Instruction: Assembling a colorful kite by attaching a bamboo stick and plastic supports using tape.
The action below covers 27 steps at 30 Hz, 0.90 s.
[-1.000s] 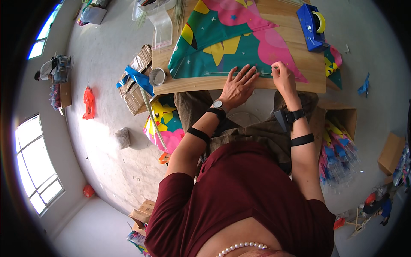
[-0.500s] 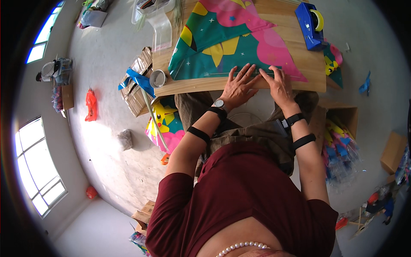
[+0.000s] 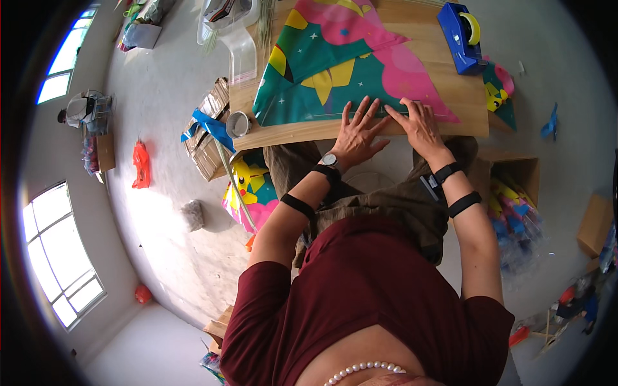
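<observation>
A triangular sheet, folded and printed in green, pink and yellow, lies on the wooden table. Its long near side runs close to the table's front edge, with a thin pale line or rod along it. My left hand rests on that near side, fingers spread and pointing away from me, thumb out to the right. Just right of it, my right hand lies with its fingertips on the sheet and its thumb stretched toward the left hand. Neither hand grips anything.
A blue tape dispenser with yellow tape stands at the table's far right. A small round tin sits at the front left corner. Behind it are a clear plastic strip and a white tray. An open carton stands right of my legs.
The fingers of my left hand have spread slightly and its thumb now sticks out more clearly. My right hand stays near the same spot on the sheet. The whole view has shifted a little.
</observation>
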{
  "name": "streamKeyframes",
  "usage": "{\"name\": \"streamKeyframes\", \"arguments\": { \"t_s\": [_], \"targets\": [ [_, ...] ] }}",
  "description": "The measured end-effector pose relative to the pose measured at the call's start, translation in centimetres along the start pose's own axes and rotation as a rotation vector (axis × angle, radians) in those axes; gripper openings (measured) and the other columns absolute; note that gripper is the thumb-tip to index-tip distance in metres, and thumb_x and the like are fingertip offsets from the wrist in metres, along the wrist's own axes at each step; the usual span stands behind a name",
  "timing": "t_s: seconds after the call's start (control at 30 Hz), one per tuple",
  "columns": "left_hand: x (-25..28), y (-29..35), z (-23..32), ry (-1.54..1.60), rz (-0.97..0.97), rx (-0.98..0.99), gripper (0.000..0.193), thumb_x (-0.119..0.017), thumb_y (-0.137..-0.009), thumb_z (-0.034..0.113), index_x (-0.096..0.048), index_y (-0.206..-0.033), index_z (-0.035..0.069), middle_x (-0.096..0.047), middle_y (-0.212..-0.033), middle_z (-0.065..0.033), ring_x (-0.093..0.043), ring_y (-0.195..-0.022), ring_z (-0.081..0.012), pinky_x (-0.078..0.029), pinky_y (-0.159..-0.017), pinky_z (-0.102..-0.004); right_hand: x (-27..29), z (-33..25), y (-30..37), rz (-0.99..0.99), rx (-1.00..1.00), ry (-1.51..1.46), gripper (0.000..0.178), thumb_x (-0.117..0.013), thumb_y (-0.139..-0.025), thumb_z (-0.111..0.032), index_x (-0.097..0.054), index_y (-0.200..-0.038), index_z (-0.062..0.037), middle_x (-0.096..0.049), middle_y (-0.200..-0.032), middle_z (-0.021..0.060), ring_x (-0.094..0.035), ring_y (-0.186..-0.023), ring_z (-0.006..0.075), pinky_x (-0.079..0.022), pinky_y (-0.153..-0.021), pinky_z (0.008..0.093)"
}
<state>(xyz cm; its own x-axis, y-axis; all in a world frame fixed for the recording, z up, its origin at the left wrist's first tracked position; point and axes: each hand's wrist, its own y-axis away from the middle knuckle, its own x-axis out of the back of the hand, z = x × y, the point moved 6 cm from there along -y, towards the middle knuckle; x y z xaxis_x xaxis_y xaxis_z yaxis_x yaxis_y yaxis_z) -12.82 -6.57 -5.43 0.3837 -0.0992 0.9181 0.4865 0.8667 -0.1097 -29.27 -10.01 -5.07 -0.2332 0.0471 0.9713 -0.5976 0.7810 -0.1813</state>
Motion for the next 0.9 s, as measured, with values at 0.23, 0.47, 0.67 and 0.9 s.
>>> {"name": "streamKeyframes", "arguments": {
  "t_s": [0.23, 0.47, 0.67, 0.9],
  "targets": [
    [0.0, -0.4, -0.3, -0.028, -0.021, -0.087, 0.067, -0.071, -0.092, 0.047, -0.050, -0.153, 0.025, -0.022, -0.171, -0.0084, -0.018, -0.159, -0.0308, -0.012, -0.125, -0.0614, 1.8, 1.7, -1.0, 0.130, -0.131, -0.160, 0.053, -0.059, -0.092, -0.001, -0.062, -0.142, -0.0185, -0.060, -0.125, 0.0118, -0.060, -0.114, 0.0313, -0.047, -0.096, 0.0451],
    [0.6, 0.0, -1.6, -0.102, -0.056, -0.116, 0.082, -0.066, -0.094, 0.052, -0.030, -0.163, 0.024, -0.019, -0.172, -0.0066, -0.022, -0.158, -0.0246, -0.019, -0.125, -0.0549, 8.9, 16.9, -0.2, 0.789, -0.636, -0.164, 0.016, -0.063, -0.102, -0.015, -0.063, -0.115, -0.0064, -0.062, -0.096, 0.0110, -0.061, -0.086, 0.0287, -0.051, -0.078, 0.0402],
    [0.3, -0.6, -1.4, -0.068, -0.015, -0.119, 0.090, -0.073, -0.089, 0.049, -0.031, -0.162, 0.018, -0.021, -0.172, -0.0071, -0.025, -0.156, -0.0267, -0.021, -0.124, -0.0529, 7.8, 28.1, -1.4, 0.389, -0.720, -0.329, 0.022, -0.066, -0.100, -0.021, -0.072, -0.105, -0.0005, -0.075, -0.093, 0.0133, -0.069, -0.083, 0.0258, -0.053, -0.075, 0.0361],
    [0.5, -0.4, -1.7, -0.062, -0.022, -0.100, 0.089, -0.073, -0.090, 0.045, -0.029, -0.162, 0.017, -0.023, -0.171, -0.0066, -0.026, -0.156, -0.0257, -0.022, -0.124, -0.0526, 8.0, 28.5, -3.6, -0.011, -0.844, -0.654, 0.027, -0.067, -0.101, -0.025, -0.073, -0.106, 0.0002, -0.076, -0.094, 0.0043, -0.065, -0.080, 0.0124, -0.053, -0.073, 0.0297]
  ]
}}
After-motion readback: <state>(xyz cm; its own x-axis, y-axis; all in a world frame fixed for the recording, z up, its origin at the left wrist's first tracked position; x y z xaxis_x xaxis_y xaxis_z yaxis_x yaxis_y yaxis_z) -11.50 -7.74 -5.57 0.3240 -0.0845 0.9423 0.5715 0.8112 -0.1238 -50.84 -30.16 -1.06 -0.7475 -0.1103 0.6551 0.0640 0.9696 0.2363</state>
